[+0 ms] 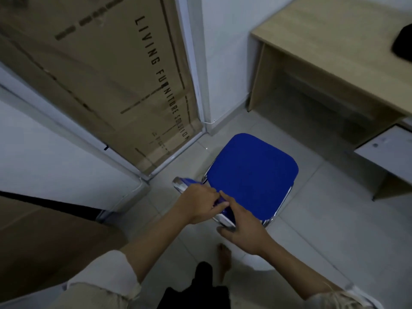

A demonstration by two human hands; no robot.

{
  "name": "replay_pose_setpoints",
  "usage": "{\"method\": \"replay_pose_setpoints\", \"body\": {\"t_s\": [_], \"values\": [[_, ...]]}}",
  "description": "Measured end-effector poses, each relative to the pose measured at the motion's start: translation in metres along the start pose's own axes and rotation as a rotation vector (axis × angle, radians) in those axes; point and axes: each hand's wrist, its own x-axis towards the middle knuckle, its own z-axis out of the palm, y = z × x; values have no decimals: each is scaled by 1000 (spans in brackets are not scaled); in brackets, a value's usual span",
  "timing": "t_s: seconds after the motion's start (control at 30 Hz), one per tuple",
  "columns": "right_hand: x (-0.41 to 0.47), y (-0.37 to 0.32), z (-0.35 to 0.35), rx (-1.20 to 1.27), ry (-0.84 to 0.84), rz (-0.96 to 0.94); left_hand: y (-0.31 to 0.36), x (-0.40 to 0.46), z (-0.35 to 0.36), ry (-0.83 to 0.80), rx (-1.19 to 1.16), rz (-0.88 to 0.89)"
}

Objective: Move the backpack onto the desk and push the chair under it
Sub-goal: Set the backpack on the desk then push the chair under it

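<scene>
A chair [252,172] with a blue seat and chrome frame stands on the tiled floor, a little in front of the desk. Both hands grip the top of its backrest: my left hand [198,204] wraps the left part, my right hand [243,228] holds the right part. The wooden desk [330,47] stands at the upper right against the white wall, with open leg room beneath. A black backpack [403,44] lies on the desktop at the right edge of the view, mostly cut off.
A large cardboard furniture box [107,70] leans against the wall at the left. More cardboard [44,237] lies at the lower left. A white drawer unit [388,148] sits under the desk's right side. My bare foot [224,255] is on the tiles behind the chair.
</scene>
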Motion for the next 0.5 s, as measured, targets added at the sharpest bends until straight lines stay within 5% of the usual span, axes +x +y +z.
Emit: {"method": "replay_pose_setpoints", "body": {"t_s": [0.5], "values": [[-2,-23,0,-240,42,225,-2,1,-7,-71,-42,46]]}}
